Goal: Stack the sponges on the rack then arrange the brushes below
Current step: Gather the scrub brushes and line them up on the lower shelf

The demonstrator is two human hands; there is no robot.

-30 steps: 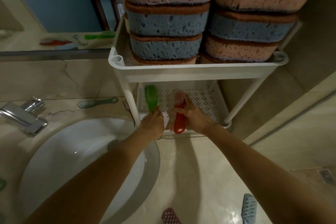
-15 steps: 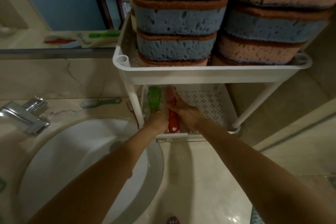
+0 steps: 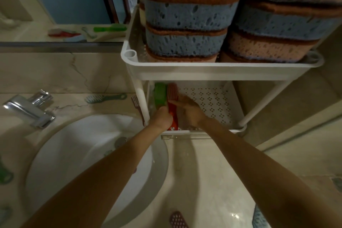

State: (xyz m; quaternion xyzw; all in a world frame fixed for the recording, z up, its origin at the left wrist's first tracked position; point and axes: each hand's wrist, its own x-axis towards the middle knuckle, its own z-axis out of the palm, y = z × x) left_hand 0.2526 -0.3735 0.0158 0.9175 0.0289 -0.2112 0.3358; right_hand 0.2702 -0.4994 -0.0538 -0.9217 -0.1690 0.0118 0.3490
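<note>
Standing on the desk (image 3: 203,172) beside the sink (image 3: 74,153), the white rack (image 3: 141,96) has 2 levels. Its upper tray (image 3: 212,73) holds the sponges in 2 stacks side by side, the left stack (image 3: 187,42) and the right stack (image 3: 277,24). Each sponge is pink or blue with a brown scrubbing layer, and both stacks rise out of the top of the view. The lower shelf (image 3: 218,102), a white perforated plate, holds 2 brushes at its left end, lying side by side and touching. The green brush (image 3: 160,94) is next to the leg of the rack and the red brush (image 3: 173,92) is on its right. Both point their heads to the back of the shelf. The red brush shows a ribbed head and a glossy handle that reaches the front edge. The left hand (image 3: 161,116) has its fingers curled round the handle of the green brush. The right hand (image 3: 188,111) holds the red brush, with its fingers laid across the neck. Other brushes lie on the desk: a teal brush (image 3: 103,97) behind the sink, a dark red brush (image 3: 137,103) just beside the leg of the rack, and a maroon brush (image 3: 178,219) and a blue brush (image 3: 259,218) at the lower edge of the view. A chrome tap (image 3: 29,109) stands at the left of the sink.
</note>
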